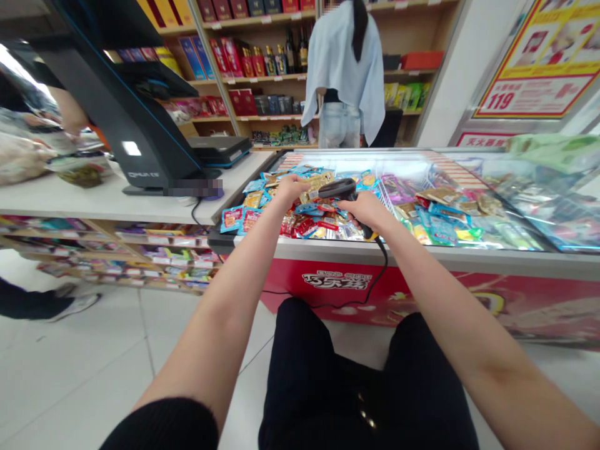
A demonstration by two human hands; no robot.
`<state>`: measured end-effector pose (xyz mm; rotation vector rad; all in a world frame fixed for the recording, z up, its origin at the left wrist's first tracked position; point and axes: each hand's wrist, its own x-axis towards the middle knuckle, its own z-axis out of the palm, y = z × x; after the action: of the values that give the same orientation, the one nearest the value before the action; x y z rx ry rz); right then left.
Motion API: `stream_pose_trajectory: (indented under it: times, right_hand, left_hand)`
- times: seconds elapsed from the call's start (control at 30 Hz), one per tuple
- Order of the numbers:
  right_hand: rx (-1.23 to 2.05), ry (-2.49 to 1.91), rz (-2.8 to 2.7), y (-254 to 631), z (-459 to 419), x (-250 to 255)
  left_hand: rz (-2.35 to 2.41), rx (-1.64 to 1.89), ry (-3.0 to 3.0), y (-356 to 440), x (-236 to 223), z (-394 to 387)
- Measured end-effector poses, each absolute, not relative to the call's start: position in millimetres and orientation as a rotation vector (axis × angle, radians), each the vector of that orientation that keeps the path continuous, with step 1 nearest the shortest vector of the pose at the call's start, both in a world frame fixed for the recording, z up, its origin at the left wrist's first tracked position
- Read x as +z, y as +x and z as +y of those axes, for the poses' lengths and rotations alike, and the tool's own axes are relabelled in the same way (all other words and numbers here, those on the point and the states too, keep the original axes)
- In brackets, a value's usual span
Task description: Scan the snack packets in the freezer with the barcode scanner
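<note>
My right hand [368,211] is wrapped round the handle of a black barcode scanner [338,188], its head pointing left. A black cable runs down from the handle. My left hand [291,189] pinches a gold snack packet [320,182] just behind the scanner's head. Beneath both hands spreads a heap of small snack packets in blue, red and gold, lying on the glass top of a chest freezer [337,249]. A red-and-blue snack packet [232,217] lies at the heap's left corner.
Left of the freezer, a white counter [84,205] carries a black checkout terminal [154,137]. A person [347,69] in a light blue top stands beyond the freezer, before stocked shelves [262,78]. Another person's arm [68,109] shows at far left. Frozen goods [450,219] fill the freezer's right part.
</note>
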<state>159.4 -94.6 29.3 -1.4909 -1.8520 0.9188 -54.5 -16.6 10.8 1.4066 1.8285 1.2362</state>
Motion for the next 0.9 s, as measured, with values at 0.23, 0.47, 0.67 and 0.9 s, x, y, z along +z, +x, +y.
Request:
stream_pose_trajectory:
  times: [0.23, 0.47, 0.67, 0.9]
  right_hand:
    - [0.937, -1.454, -1.794, 171.2, -89.8, 26.2]
    - [0.930, -1.517, -1.663, 213.0, -78.9, 12.3]
    - [0.891, -1.577, -1.525, 276.5, -70.5, -1.0]
    - [0.822, -1.632, -1.240, 365.6, -75.0, 1.3]
  left_hand:
    - [1.769, 1.245, 1.384, -33.3, 17.8, -22.6]
    - [1.666, 1.225, 1.423, 24.9, 11.0, -2.6]
    - [1.577, 1.119, 1.361, 105.8, -1.6, 17.6]
    - [1.342, 1.062, 1.361, 212.4, -7.1, 32.9]
